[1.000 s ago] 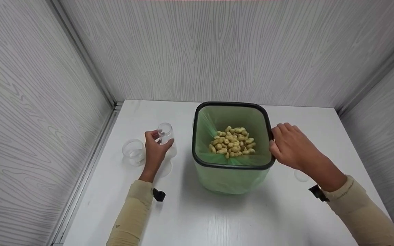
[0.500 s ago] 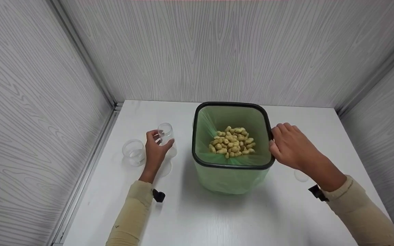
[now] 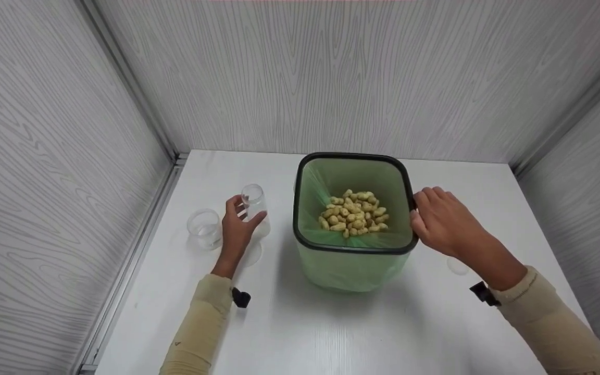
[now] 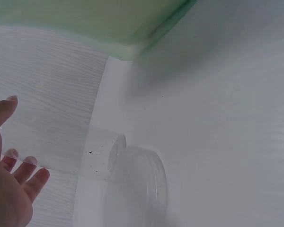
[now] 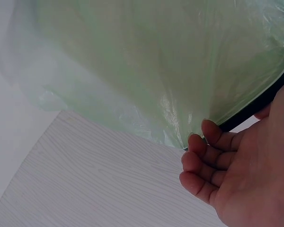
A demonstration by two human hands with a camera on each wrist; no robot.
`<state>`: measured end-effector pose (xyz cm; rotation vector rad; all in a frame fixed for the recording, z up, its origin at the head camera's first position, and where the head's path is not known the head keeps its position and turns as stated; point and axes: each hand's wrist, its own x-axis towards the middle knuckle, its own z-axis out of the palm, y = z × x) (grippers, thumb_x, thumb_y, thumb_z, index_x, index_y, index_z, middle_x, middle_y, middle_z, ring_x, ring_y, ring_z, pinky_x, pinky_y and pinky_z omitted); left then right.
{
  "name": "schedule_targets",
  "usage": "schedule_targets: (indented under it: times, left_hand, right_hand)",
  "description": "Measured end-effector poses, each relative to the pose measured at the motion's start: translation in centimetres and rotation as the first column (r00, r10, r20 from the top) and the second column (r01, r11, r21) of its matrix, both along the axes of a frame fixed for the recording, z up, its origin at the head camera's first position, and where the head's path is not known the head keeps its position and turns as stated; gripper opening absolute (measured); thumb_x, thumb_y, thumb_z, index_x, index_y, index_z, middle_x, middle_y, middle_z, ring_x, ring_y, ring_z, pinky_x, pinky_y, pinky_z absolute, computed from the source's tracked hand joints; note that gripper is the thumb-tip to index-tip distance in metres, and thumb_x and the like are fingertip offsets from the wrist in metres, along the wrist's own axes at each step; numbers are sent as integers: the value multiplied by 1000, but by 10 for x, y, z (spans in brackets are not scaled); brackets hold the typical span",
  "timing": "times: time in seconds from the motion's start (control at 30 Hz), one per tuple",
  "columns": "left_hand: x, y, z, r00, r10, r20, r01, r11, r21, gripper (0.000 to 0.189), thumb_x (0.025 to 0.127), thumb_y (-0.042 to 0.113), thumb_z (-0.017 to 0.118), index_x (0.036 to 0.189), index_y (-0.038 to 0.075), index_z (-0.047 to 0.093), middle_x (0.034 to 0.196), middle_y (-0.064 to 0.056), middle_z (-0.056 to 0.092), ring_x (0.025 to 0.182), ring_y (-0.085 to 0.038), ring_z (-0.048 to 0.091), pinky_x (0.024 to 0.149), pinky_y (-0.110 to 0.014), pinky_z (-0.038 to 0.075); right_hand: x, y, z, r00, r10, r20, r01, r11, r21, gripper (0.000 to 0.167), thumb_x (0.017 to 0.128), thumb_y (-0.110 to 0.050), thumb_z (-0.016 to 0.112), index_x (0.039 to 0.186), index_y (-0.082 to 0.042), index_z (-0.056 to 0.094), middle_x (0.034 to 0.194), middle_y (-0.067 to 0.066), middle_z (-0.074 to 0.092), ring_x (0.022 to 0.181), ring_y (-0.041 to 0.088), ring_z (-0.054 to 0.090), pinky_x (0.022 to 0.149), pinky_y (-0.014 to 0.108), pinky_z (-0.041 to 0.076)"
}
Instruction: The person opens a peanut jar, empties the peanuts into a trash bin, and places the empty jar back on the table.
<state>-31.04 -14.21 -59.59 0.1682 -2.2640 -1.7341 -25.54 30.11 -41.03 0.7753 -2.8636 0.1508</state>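
Observation:
In the head view, my left hand (image 3: 238,226) is round a tall clear jar (image 3: 253,202) standing on the left of the table, thumb on one side and fingers on the other. The left wrist view shows the transparent jar (image 4: 61,146) between thumb and fingers. My right hand (image 3: 446,224) holds the black rim (image 3: 352,251) of a square bin (image 3: 354,271) at its right side, fingers curled over the edge. A green plastic liner (image 5: 132,56) covers the bin inside and out. A pile of unshelled peanuts (image 3: 354,213) lies in it.
Left of my left hand stands a wider clear tub (image 3: 204,229). A clear round lid (image 3: 250,254) lies by my left wrist, and another clear disc (image 3: 457,265) beside my right forearm. Wood-grain panels (image 3: 300,78) enclose the white table (image 3: 331,338) behind and on both sides.
Both hands keep their places on the jar and the bin rim. The tabletop things appear very slightly higher in the head view; otherwise the arrangement is the same.

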Motion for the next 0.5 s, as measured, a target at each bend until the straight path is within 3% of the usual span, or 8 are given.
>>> schedule_targets:
  times: [0.33,0.5]
  left_hand:
    - [2,-1,-1,1000,-10,9,10,999,-49,72,90,35,81,147,6,46,148,-19,56,139,-36,56,117,-51,44]
    - [7,-1,1,1000,-10,14,11,996,-86,68,94,38,76,147,8,46,151,-16,54,141,-35,55,118,-50,44]
  right_hand:
    - [0,3,-15,999,-26,-31,21,990,-138,32,108,-22,37,102,1,59,91,13,57,87,29,53,79,45,43]
    - [0,5,-18,999,-43,-8,41,980,-194,35,110,-27,39,105,1,60,97,15,60,92,31,54,82,48,44]
